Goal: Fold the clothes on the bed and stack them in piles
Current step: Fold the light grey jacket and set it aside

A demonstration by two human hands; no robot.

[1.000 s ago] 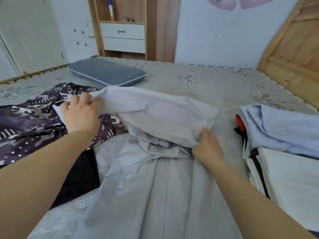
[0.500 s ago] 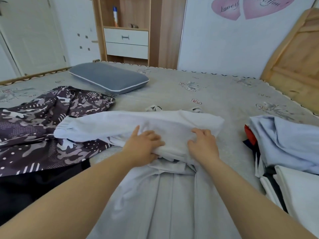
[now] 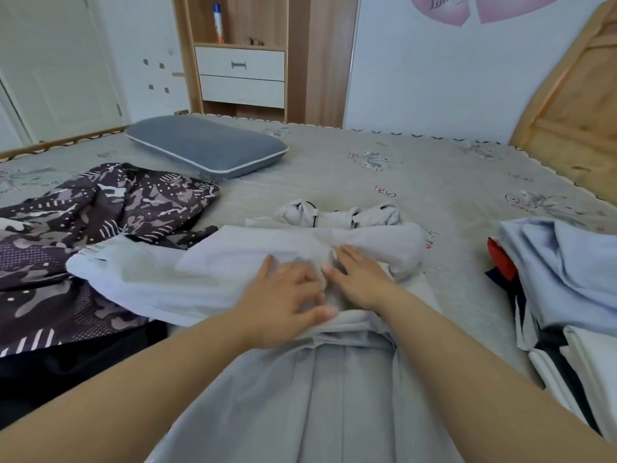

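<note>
Both hands have come together at the middle of the pale grey garment: a second ago the left hand was out at the sleeve end over the patterned cloth and the right hand was at the fold's right edge. Now they lie side by side, fingertips almost touching. Each hand is spread with fairly straight fingers, palm down on the folded upper part, pressing it flat rather than pinching it.

Nearest the front edge of the bed, the garment's lower part runs in long creases between the two forearms. Just beyond, the folded part lies crosswise under the hands, one sleeve reaching out toward the left side of the bed, where its cuff rests on the dark patterned garment. A black cloth lies at the near left, partly under that patterned piece.

Along the right edge sits the pile of folded clothes, light blue on top, with white, black and a bit of red showing beneath.

Just past the hands, a small bunched grey-white piece lies touching the folded garment's far edge. Farther off, toward the far left corner, a blue-grey pillow rests on the bed. A wooden headboard stands along the right side.
</note>
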